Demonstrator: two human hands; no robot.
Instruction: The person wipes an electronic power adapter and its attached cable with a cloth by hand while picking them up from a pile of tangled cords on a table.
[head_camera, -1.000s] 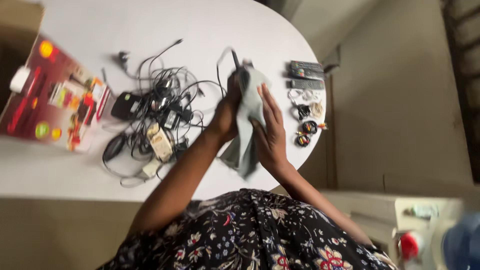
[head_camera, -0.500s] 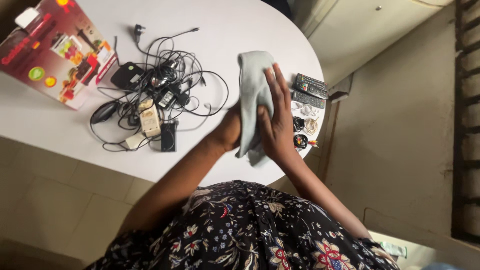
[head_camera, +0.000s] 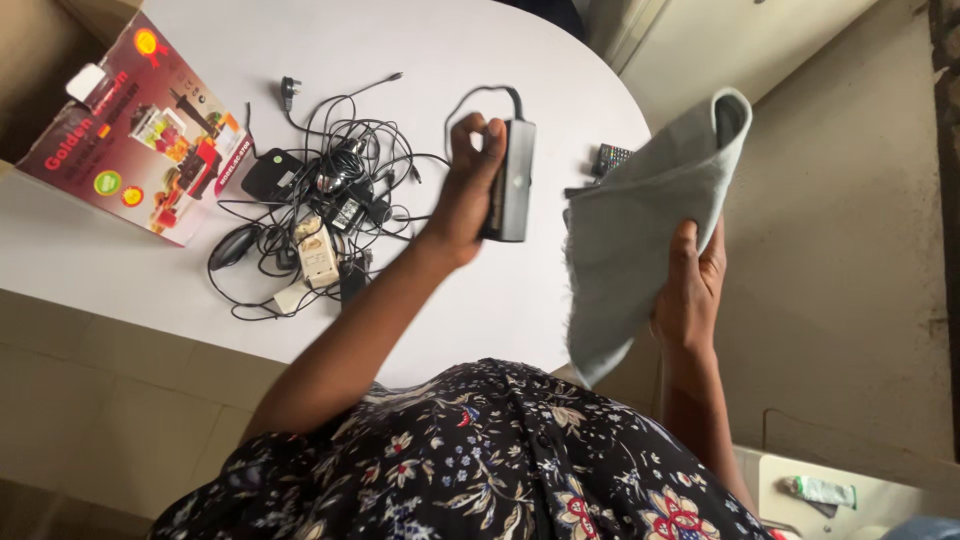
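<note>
My left hand (head_camera: 468, 190) grips a black power adapter brick (head_camera: 510, 182) above the white round table (head_camera: 420, 50); its cable loops up from the top end. Out to the right, beyond the table's edge, my right hand (head_camera: 690, 290) holds up a grey cloth (head_camera: 630, 235), which hangs open and apart from the adapter. Left of the adapter a tangle of black cables, chargers and plugs (head_camera: 320, 215) lies on the table.
A red printed appliance box (head_camera: 135, 130) lies at the table's left edge. A remote control (head_camera: 610, 157) shows partly behind the cloth. A computer mouse (head_camera: 233, 246) lies at the pile's left. Tiled floor and a wall are to the right.
The cloth was wrapped over the adapter between both hands. Now my right hand has pulled the cloth away to the right, leaving the black adapter bare in my left hand.
</note>
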